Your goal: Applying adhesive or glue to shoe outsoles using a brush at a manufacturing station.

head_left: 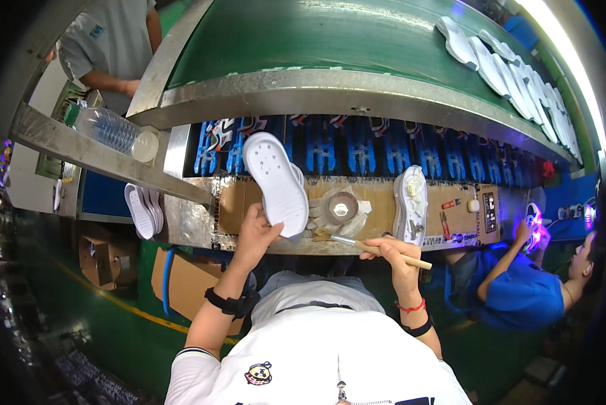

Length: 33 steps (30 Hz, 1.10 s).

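Note:
My left hand [257,234] grips a white shoe sole [272,179] by its near end, thumb on top. The sole is tilted up, with small holes in its far part; a second white piece shows behind its right edge. In my right hand [396,255] is a brush [377,252] with a pale wooden handle, its bristle end pointing left. Just beyond the brush tip stands a small round pot [343,207] on a lumpy, whitish-crusted base. To its right lies another white sole [411,202] with small pale and greenish pieces in it.
Cardboard [377,196] covers the bench. Red-handled tools [445,223] lie at right. Blue racks [360,152] run beyond, below a green conveyor belt [303,40] with several white soles [492,67]. Stacked soles [144,210] and a plastic bottle [114,131] are at left. A co-worker in blue [525,290] sits at right.

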Each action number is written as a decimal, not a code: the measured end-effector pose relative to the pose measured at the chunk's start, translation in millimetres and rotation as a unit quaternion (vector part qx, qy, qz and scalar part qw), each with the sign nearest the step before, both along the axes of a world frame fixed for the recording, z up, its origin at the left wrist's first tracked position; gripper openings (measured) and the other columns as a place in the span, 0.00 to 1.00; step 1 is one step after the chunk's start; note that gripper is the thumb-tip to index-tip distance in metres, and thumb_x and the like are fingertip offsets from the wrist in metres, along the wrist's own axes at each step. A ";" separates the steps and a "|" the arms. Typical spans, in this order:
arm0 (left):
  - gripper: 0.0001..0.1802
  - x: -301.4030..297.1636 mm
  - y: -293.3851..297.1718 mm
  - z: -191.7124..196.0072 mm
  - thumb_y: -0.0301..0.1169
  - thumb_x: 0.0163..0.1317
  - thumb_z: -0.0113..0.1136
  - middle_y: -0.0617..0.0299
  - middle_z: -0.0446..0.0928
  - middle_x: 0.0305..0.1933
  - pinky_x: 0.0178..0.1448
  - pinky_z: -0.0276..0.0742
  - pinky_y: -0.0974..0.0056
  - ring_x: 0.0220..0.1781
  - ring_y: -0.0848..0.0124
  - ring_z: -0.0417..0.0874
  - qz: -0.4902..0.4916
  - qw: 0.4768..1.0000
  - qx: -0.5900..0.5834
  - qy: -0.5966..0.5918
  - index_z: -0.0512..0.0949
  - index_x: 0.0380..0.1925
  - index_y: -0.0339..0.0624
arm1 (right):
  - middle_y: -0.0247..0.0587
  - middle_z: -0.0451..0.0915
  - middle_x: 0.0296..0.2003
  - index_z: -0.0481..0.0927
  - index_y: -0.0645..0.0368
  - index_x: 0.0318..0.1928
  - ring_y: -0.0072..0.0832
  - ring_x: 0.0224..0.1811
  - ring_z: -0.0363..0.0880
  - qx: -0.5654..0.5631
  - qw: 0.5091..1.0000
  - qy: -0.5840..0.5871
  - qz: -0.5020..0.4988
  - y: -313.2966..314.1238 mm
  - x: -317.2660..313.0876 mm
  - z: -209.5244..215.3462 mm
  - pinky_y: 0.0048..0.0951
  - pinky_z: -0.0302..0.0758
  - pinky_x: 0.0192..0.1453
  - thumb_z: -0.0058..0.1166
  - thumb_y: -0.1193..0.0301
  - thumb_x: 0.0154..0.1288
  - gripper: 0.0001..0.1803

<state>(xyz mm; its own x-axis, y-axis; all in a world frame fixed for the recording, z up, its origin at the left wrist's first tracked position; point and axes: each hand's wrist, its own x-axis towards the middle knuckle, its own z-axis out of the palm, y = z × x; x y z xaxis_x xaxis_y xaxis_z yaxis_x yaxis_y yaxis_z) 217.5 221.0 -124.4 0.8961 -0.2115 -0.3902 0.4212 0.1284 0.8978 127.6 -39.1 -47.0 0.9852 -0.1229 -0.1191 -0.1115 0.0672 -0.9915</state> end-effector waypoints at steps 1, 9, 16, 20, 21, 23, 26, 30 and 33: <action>0.19 -0.5 -6.4 13.9 0.18 0.58 0.55 0.55 0.78 0.42 0.43 0.78 0.71 0.41 0.73 0.80 0.004 1.000 -0.016 -0.022 0.67 0.50 0.29 | 0.53 0.82 0.28 0.80 0.73 0.38 0.30 0.30 0.79 -0.012 1.000 -0.006 0.021 2.6 2.3 4.3 0.25 0.73 0.37 0.45 0.72 0.63 0.15; 0.19 -6.7 -24.5 56.7 0.16 0.58 0.54 0.52 0.77 0.47 0.50 0.75 0.72 0.46 0.72 0.79 -0.009 0.994 -0.007 -0.112 0.67 0.51 0.25 | 0.41 0.83 0.25 0.83 0.66 0.35 0.24 0.26 0.77 -0.152 0.975 -0.129 0.098 14.6 25.7 10.7 0.23 0.71 0.32 0.47 0.76 0.60 0.10; 0.19 -7.8 -30.0 62.8 0.16 0.58 0.54 0.52 0.77 0.47 0.51 0.74 0.72 0.47 0.72 0.78 -0.003 0.992 -0.021 -0.122 0.67 0.51 0.26 | 0.39 0.82 0.24 0.83 0.65 0.35 0.26 0.23 0.76 -0.176 0.963 -0.171 0.110 7.6 30.9 21.2 0.26 0.71 0.31 0.48 0.78 0.58 0.10; 0.17 -6.8 -29.9 60.9 0.16 0.58 0.54 0.51 0.77 0.47 0.50 0.74 0.72 0.47 0.72 0.78 -0.004 0.991 -0.005 -0.130 0.68 0.48 0.26 | 0.39 0.82 0.23 0.83 0.65 0.34 0.27 0.24 0.75 -0.200 0.956 -0.171 0.129 -2.3 29.3 25.1 0.26 0.71 0.30 0.49 0.79 0.56 0.09; 0.17 -6.8 -30.4 61.8 0.16 0.58 0.54 0.51 0.77 0.47 0.50 0.74 0.72 0.47 0.72 0.78 -0.005 0.992 -0.005 -0.130 0.68 0.48 0.26 | 0.39 0.82 0.24 0.83 0.64 0.34 0.27 0.23 0.75 -0.190 0.959 -0.174 0.118 -5.5 27.5 25.0 0.27 0.70 0.30 0.49 0.80 0.56 0.09; 0.17 -6.5 -31.4 64.3 0.16 0.58 0.54 0.51 0.77 0.47 0.50 0.74 0.72 0.47 0.72 0.78 -0.017 0.992 0.008 -0.128 0.68 0.48 0.26 | 0.40 0.82 0.23 0.83 0.64 0.34 0.28 0.24 0.75 -0.203 0.956 -0.178 0.119 -1.4 32.3 27.0 0.27 0.71 0.30 0.49 0.80 0.55 0.10; 0.17 -6.4 -30.9 61.7 0.16 0.58 0.54 0.51 0.77 0.47 0.50 0.74 0.72 0.47 0.72 0.78 -0.007 0.990 -0.007 -0.138 0.68 0.49 0.26 | 0.40 0.81 0.23 0.83 0.65 0.34 0.29 0.24 0.76 -0.225 0.949 -0.177 0.135 -1.2 32.8 33.7 0.27 0.71 0.30 0.49 0.80 0.55 0.10; 0.21 -5.4 -30.7 59.9 0.17 0.59 0.53 0.52 0.77 0.46 0.51 0.74 0.71 0.47 0.73 0.78 -0.022 0.990 -0.004 -0.140 0.66 0.54 0.26 | 0.39 0.81 0.22 0.83 0.65 0.33 0.29 0.23 0.76 -0.231 0.944 -0.195 0.128 -4.4 36.8 33.7 0.27 0.71 0.30 0.49 0.80 0.54 0.09; 0.21 -1.8 -33.1 60.4 0.17 0.59 0.53 0.52 0.77 0.46 0.51 0.74 0.71 0.47 0.73 0.78 -0.025 0.990 -0.009 -0.141 0.66 0.54 0.26 | 0.40 0.81 0.22 0.83 0.66 0.33 0.29 0.23 0.76 -0.237 0.942 -0.198 0.131 -4.1 37.6 33.7 0.27 0.71 0.30 0.49 0.80 0.54 0.09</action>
